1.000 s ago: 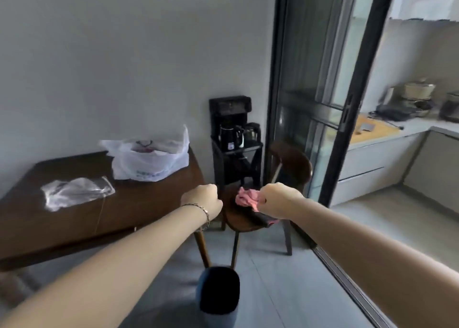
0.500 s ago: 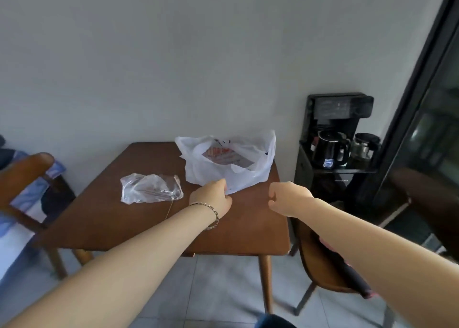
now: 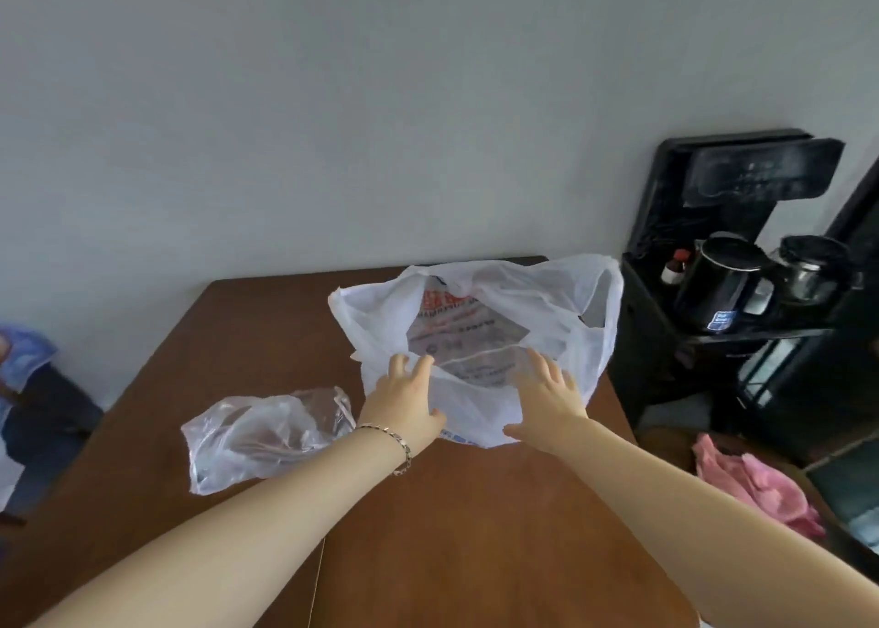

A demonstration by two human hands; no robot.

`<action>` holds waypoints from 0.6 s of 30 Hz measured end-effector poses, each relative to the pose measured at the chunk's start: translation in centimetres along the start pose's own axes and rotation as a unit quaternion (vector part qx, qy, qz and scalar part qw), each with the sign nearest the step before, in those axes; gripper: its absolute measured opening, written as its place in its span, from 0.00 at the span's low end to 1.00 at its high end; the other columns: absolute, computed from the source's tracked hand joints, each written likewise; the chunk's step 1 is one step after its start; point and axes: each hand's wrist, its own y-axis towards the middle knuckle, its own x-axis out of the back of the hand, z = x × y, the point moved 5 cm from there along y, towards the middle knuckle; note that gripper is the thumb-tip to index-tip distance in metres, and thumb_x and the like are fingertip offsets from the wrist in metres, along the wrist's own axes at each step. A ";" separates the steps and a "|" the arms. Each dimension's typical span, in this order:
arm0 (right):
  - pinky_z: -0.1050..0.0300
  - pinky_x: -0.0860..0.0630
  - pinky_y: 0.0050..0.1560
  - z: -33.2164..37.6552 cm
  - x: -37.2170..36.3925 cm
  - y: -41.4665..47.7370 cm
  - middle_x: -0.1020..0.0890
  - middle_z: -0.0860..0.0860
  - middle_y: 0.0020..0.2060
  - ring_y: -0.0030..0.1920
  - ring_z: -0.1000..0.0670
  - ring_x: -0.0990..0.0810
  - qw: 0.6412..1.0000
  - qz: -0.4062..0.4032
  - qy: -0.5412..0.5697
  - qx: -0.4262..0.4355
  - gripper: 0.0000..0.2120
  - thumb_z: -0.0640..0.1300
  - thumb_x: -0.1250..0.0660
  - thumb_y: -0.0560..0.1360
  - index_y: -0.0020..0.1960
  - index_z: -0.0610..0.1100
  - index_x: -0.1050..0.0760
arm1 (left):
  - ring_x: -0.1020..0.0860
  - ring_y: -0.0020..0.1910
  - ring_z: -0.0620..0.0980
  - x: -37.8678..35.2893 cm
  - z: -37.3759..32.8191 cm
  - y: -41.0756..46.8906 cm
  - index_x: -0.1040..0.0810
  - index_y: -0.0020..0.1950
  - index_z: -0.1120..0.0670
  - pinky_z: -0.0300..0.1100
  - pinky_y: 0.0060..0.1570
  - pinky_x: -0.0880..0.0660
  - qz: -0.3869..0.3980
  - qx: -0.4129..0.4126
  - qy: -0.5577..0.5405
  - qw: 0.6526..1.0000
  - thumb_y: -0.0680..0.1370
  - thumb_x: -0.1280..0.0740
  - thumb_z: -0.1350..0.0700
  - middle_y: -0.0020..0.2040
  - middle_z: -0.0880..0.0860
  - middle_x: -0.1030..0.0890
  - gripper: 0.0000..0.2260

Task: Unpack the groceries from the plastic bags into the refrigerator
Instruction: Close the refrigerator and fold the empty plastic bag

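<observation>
A white plastic bag [image 3: 561, 304] sits on the far right part of the brown wooden table [image 3: 452, 523], its mouth open toward me. Inside it shows a packet with red print [image 3: 456, 323]. My left hand [image 3: 404, 404] lies on the bag's near left rim with fingers spread. On the near right rim rests my right hand [image 3: 547, 399], fingers straight and reaching into the opening. A crumpled clear plastic bag [image 3: 266, 432] lies flat on the table left of my left wrist. No refrigerator is in view.
A black stand [image 3: 704, 342] with a dark kettle [image 3: 727, 285] and a glass pot [image 3: 813, 266] is right of the table against the wall. A pink cloth [image 3: 756, 480] lies on a chair at lower right. Blue fabric [image 3: 24, 356] shows at the left edge.
I have turned left and come up to the table. Both hands, curled into fists before, have opened and reached forward onto the white bag's near rim.
</observation>
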 end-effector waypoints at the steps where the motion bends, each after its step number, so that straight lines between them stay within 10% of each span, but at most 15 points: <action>1: 0.46 0.51 0.74 0.2 -0.2 1.4 0.43 0.46 0.73 0.74 0.45 0.46 1.000 0.019 0.012 -0.017 0.21 0.52 0.38 0.77 0.68 0.46 0.32 | 0.33 0.65 0.58 -0.3 0.9 1.5 0.47 0.73 0.49 0.48 0.54 0.26 0.007 -0.011 -0.003 1.000 0.74 0.36 0.50 0.73 0.56 0.49 0.32; 5: 0.53 0.34 0.52 1.0 1.2 5.4 0.21 0.44 0.47 0.49 0.44 0.24 0.938 0.018 0.322 -0.129 0.13 0.45 0.50 0.82 0.51 0.43 0.28 | 0.62 0.74 0.60 -1.0 3.5 6.6 0.63 0.75 0.45 0.59 0.67 0.37 0.028 -0.041 0.008 0.999 0.65 0.32 0.33 0.72 0.51 0.70 0.51; 8: 0.58 0.35 0.33 0.6 3.6 6.7 0.24 0.44 0.34 0.30 0.51 0.32 0.829 -0.046 0.505 -0.237 0.14 0.45 0.50 0.81 0.39 0.44 0.32 | 0.74 0.70 0.59 -1.8 3.8 9.6 0.75 0.69 0.41 0.65 0.68 0.53 0.084 -0.070 0.021 0.994 0.56 0.34 0.25 0.69 0.49 0.76 0.60; 11: 0.55 0.24 0.40 0.9 5.2 7.1 0.25 0.47 0.31 0.31 0.49 0.24 0.634 -0.064 0.708 -0.304 0.12 0.46 0.44 0.80 0.39 0.45 0.30 | 0.74 0.69 0.59 -2.2 2.7 11.8 0.83 0.62 0.39 0.66 0.67 0.61 0.098 -0.124 0.047 0.986 0.54 0.35 0.24 0.74 0.49 0.68 0.62; 14: 0.51 0.22 0.52 1.2 7.8 7.4 0.19 0.46 0.39 0.43 0.46 0.19 0.496 -0.044 0.822 -0.277 0.08 0.45 0.41 0.80 0.46 0.43 0.27 | 0.57 0.75 0.61 -2.0 0.9 13.2 0.65 0.72 0.41 0.65 0.68 0.55 0.106 -0.151 0.045 0.982 0.65 0.35 0.31 0.72 0.49 0.41 0.49; 15: 0.55 0.23 0.46 0.7 8.6 7.5 0.20 0.47 0.37 0.39 0.48 0.21 0.519 -0.059 0.812 -0.259 0.08 0.45 0.41 0.80 0.44 0.43 0.27 | 0.43 0.73 0.60 -1.6 0.4 13.6 0.53 0.72 0.44 0.64 0.67 0.46 0.090 -0.153 0.028 0.984 0.70 0.36 0.36 0.66 0.51 0.32 0.38; 18: 0.68 0.32 0.35 -1.3 11.8 6.0 0.25 0.58 0.34 0.34 0.55 0.28 0.801 -0.189 0.549 -0.145 0.05 0.48 0.38 0.77 0.42 0.49 0.30 | 0.22 0.49 0.57 -0.2 -0.4 14.4 0.30 0.58 0.53 0.45 0.48 0.28 0.039 -0.161 -0.120 0.979 0.77 0.39 0.51 0.47 0.55 0.20 0.11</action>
